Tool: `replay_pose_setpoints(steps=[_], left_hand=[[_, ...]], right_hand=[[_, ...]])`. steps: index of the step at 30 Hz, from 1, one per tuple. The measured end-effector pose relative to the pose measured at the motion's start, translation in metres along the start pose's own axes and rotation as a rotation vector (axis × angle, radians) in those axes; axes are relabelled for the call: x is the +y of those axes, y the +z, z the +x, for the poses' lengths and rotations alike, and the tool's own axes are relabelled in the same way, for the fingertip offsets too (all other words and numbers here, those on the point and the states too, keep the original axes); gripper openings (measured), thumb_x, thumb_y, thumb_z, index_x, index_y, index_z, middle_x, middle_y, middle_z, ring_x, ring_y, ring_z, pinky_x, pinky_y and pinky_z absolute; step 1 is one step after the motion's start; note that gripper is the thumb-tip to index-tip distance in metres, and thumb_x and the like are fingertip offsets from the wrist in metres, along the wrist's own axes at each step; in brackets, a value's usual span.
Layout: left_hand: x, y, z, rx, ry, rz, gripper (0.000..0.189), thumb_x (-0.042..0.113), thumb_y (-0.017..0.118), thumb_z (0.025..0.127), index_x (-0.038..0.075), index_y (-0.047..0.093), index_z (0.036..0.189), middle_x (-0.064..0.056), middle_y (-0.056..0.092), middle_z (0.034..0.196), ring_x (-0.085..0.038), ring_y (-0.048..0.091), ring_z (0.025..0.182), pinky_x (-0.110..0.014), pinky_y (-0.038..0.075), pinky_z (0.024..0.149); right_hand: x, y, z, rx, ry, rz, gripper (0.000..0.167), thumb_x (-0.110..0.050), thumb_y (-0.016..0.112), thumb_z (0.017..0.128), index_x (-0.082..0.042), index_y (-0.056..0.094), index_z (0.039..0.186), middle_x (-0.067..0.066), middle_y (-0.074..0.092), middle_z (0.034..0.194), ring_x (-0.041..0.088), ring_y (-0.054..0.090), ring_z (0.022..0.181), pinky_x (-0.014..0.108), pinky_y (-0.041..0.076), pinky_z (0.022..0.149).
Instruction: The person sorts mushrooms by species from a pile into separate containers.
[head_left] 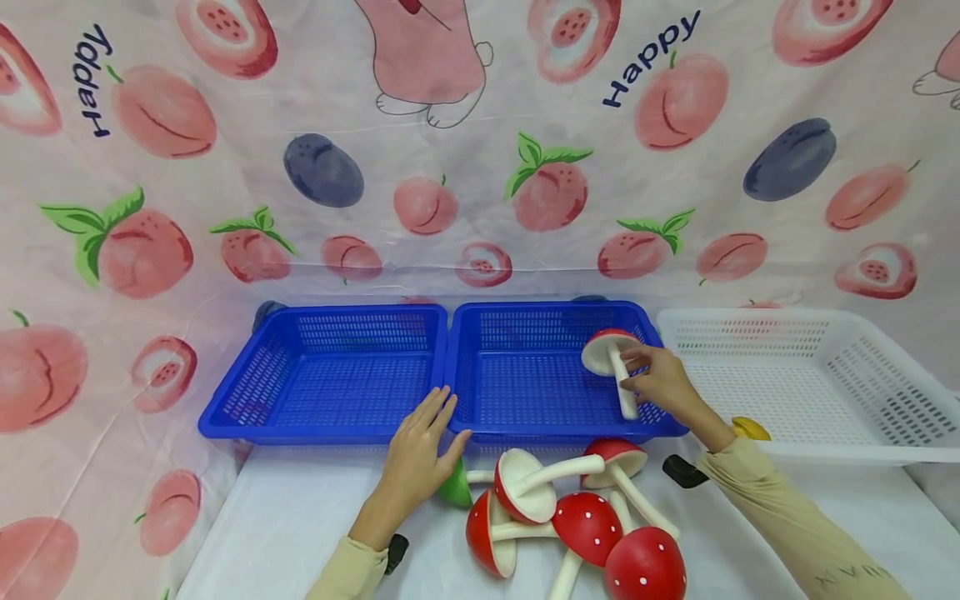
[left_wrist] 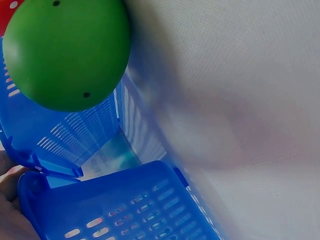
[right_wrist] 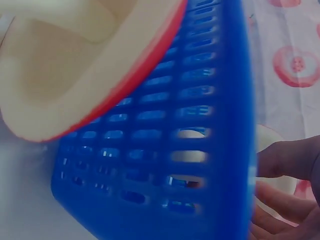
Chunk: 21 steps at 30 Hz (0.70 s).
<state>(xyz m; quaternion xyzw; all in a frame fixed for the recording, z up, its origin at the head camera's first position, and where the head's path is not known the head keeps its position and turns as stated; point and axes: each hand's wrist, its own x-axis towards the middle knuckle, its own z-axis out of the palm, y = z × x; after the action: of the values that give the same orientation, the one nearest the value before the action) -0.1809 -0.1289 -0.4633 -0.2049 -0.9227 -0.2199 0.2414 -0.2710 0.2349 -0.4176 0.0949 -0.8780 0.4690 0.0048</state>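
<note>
Item: red-capped, white-stemmed toy mushroom (head_left: 602, 358), at the right end of the central blue perforated plastic basket (head_left: 517, 396); I cannot quite tell whether it touches the basket's floor. Right hand (head_left: 663, 383): fingers pinching the white stem. Left hand (head_left: 418, 457): fingers extended at the adjoining rims, beside the matching left-hand blue basket (head_left: 348, 396). Nearest, I list: one green cap (head_left: 455, 487).

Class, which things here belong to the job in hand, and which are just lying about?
Job: right hand, its held red mushroom, middle blue basket, left hand, left blue basket; probably the loose mushrooms.
Likely just lying about: white basket, patterned backdrop.
</note>
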Motion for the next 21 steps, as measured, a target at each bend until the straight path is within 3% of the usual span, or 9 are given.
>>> replay_pose_setpoints(steps=[10, 21], left_hand=[[-0.001, 0.001, 0.0, -0.008, -0.003, 0.0, 0.052, 0.034, 0.061, 0.092, 0.001, 0.055, 0.132, -0.014, 0.047, 0.141, -0.029, 0.039, 0.133, -0.055, 0.04, 0.098], [0.0, 0.003, 0.0, -0.013, 0.0, -0.001, 0.053, 0.035, 0.06, 0.092, 0.002, 0.054, 0.132, -0.014, 0.046, 0.141, -0.03, 0.04, 0.132, -0.055, 0.04, 0.098]], right_hand=[[0.008, 0.013, 0.011, -0.057, 0.057, -0.027, 0.045, 0.01, 0.065, 0.074, 0.016, 0.053, 0.117, 0.031, 0.06, 0.095, 0.027, 0.065, 0.067, 0.037, 0.056, 0.052], [0.023, 0.022, 0.015, -0.085, 0.145, -0.104, 0.039, 0.009, 0.065, 0.073, 0.014, 0.054, 0.111, 0.022, 0.06, 0.088, 0.026, 0.061, 0.069, 0.036, 0.056, 0.052]])
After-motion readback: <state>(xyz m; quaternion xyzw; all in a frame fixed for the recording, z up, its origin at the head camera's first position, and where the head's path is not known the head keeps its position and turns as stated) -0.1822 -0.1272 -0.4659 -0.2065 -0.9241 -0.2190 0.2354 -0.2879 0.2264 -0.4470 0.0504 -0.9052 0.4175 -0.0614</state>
